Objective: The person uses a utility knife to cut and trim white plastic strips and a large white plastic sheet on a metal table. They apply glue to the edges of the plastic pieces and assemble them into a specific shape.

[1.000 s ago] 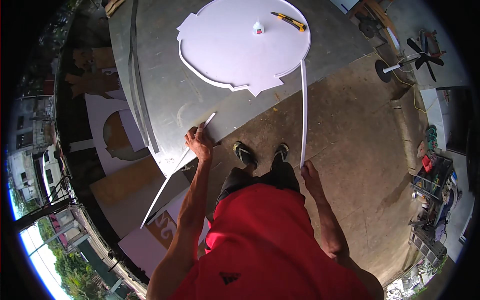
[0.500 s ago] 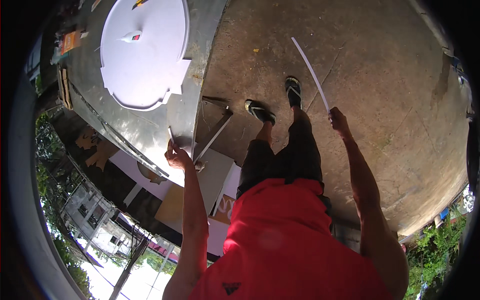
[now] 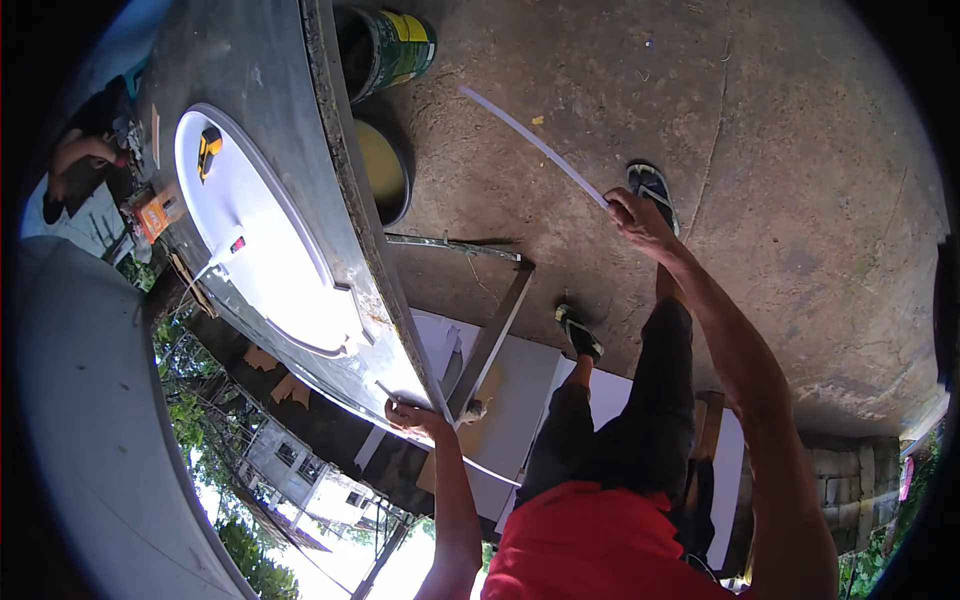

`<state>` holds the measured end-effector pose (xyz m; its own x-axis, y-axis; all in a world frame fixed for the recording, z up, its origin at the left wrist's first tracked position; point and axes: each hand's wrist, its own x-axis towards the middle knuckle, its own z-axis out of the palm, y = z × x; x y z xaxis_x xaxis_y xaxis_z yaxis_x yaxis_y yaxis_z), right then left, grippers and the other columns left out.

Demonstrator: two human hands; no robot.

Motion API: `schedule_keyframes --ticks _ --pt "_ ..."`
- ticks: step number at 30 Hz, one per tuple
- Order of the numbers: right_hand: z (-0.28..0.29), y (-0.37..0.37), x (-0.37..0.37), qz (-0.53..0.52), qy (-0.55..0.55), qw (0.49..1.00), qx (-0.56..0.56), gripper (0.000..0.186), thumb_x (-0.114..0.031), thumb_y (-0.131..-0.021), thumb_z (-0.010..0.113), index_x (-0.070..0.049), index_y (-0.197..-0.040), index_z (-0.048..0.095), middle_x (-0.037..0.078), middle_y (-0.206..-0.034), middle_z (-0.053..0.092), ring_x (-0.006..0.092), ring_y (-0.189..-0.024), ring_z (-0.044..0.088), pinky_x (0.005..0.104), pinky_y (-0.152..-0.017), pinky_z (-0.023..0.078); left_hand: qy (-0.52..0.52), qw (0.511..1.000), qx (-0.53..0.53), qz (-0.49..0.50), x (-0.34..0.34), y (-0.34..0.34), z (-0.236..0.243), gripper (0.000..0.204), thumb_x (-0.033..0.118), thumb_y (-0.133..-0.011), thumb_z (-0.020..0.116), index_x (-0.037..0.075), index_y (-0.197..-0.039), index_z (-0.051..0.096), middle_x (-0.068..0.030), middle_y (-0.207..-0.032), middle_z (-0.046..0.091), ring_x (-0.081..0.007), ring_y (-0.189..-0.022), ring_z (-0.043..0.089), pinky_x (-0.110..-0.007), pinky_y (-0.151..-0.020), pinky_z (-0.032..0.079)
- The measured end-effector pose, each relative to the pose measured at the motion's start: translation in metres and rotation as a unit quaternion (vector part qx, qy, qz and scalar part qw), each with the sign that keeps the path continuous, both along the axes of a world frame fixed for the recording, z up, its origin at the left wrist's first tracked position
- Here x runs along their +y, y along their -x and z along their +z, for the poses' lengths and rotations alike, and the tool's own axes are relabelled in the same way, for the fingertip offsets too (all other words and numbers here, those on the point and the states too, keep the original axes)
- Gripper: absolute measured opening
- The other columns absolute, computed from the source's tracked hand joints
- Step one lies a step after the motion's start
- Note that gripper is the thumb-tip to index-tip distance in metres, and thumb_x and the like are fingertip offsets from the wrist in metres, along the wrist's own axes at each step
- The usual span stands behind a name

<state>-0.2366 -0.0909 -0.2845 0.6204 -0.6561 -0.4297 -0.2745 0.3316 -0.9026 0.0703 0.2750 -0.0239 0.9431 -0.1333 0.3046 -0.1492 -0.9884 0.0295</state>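
Observation:
My right hand point(image 3: 640, 222) is closed on one end of a long, thin white strip point(image 3: 535, 140), which curves away over the concrete floor. At the near corner of the grey table point(image 3: 270, 75), my left hand point(image 3: 420, 418) is closed on a short, thin, light-coloured piece point(image 3: 386, 391) just above the tabletop. Exactly what this piece is does not show. On the table lies a large rounded white panel point(image 3: 270, 270) with a raised rim and a stepped end. A small white bottle point(image 3: 237, 244) with a red mark and a yellow-and-black utility knife point(image 3: 209, 150) rest on that panel.
A green-and-yellow bucket point(image 3: 405, 48) and a round container with a yellowish inside point(image 3: 380, 170) stand beside the table. A metal leg frame point(image 3: 500, 325) and leaning pale boards point(image 3: 515, 395) are near my legs. Another person point(image 3: 85, 150) is beyond the table.
My view has swung toward the table, bringing the buckets into sight. I have stepped, my feet now farther apart. My right hand with the strip has come closer to the table.

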Motion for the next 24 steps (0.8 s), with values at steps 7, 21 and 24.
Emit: schedule_keyframes --ticks 7,21,24 --pt "0.039 -0.246 -0.104 0.025 -0.019 0.994 -0.101 0.019 -0.014 -0.099 0.058 0.002 -0.097 0.067 0.017 -0.083 0.07 0.0303 -0.07 0.07 0.0456 -0.062 0.052 -0.029 0.999 0.001 0.025 -0.005 0.008 0.008 0.036 0.022 -0.107 0.037 0.003 -0.126 0.06 -0.0207 -0.119 0.057 -0.036 -0.107 0.056 -0.051 -0.091 0.047" --pt "-0.007 -0.247 -0.104 -0.139 -0.318 0.931 -0.109 0.023 -0.013 -0.102 0.058 0.006 -0.109 0.069 0.013 -0.091 0.069 0.0207 -0.079 0.068 0.0358 -0.073 0.061 0.027 0.998 0.016 0.063 0.0 0.016 0.003 0.04 0.028 -0.109 0.037 0.003 -0.13 0.058 -0.0208 -0.126 0.056 -0.0353 -0.116 0.054 -0.05 -0.097 0.045" --pt "-0.091 -0.172 -0.045 -0.263 -0.355 0.891 0.105 0.019 -0.016 -0.098 0.06 0.001 -0.096 0.068 0.011 -0.087 0.067 0.0204 -0.071 0.066 0.0335 -0.065 0.06 0.025 1.0 0.002 -0.003 -0.009 0.003 0.002 0.04 0.028 -0.107 0.038 0.001 -0.127 0.058 -0.0215 -0.119 0.056 -0.0351 -0.108 0.052 -0.05 -0.09 0.045"
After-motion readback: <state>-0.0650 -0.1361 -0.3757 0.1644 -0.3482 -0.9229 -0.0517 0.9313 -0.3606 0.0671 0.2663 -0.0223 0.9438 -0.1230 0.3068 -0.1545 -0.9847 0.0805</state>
